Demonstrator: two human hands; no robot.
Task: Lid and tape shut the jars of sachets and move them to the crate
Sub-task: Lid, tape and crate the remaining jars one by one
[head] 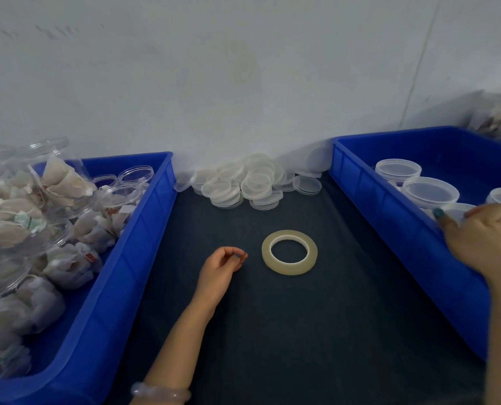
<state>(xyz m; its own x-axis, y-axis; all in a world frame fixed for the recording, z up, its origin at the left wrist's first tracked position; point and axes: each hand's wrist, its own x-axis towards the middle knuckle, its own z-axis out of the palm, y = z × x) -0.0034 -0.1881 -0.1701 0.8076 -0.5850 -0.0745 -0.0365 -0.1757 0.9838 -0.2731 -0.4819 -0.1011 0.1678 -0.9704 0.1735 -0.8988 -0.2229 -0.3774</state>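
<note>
Left hand lies loosely curled, empty, near the tape. Right hand grips a lidded jar: probably light, slick plastic, best held round the rim.

A dark cloth lies flat below a pale, smudged grey wall

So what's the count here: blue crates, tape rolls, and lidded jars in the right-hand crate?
2 blue crates: the left crate and the right crate
1 tape roll
4 lidded jars in view in the right crate, one lidded jar held by the right hand
Total: 7
</note>
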